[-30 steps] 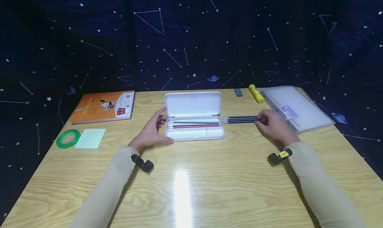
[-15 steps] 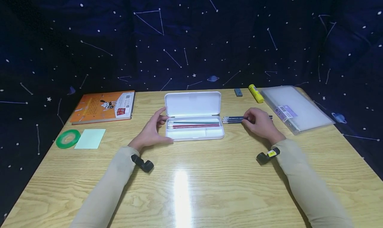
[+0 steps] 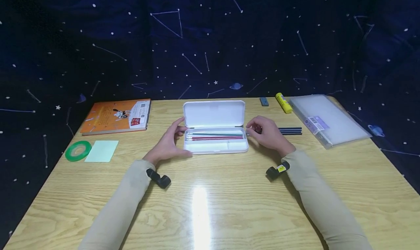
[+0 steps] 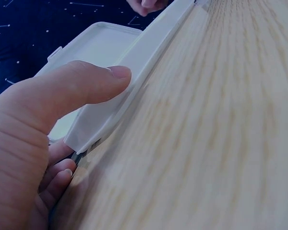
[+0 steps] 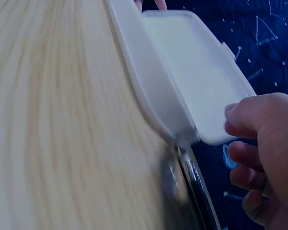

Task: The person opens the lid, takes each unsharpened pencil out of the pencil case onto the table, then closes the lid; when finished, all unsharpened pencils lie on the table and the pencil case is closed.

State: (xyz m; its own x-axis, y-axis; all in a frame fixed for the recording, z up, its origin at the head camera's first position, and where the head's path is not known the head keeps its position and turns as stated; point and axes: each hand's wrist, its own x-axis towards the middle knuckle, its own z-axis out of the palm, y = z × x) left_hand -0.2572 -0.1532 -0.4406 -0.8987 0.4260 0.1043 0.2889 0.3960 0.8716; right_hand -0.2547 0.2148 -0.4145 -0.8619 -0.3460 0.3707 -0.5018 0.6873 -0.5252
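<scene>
An open white pencil case lies at the table's middle, its lid laid back, with teal and red pencils inside. My left hand grips its left end; the thumb presses on the case wall, the fingers curled behind. My right hand sits at the case's right end, fingers curled over the left ends of several dark blue pencils on the table. The right wrist view shows those pencils blurred beside the fingers and the case; any grip is hidden.
An orange book lies at the back left, with a green tape roll and a pale green notepad in front of it. At the back right lie a yellow glue stick, a small blue eraser and a clear plastic folder.
My right hand has slid left along the dark blue pencils, from their right end to the case's right end. The pencils, left hand and case have stayed put.
</scene>
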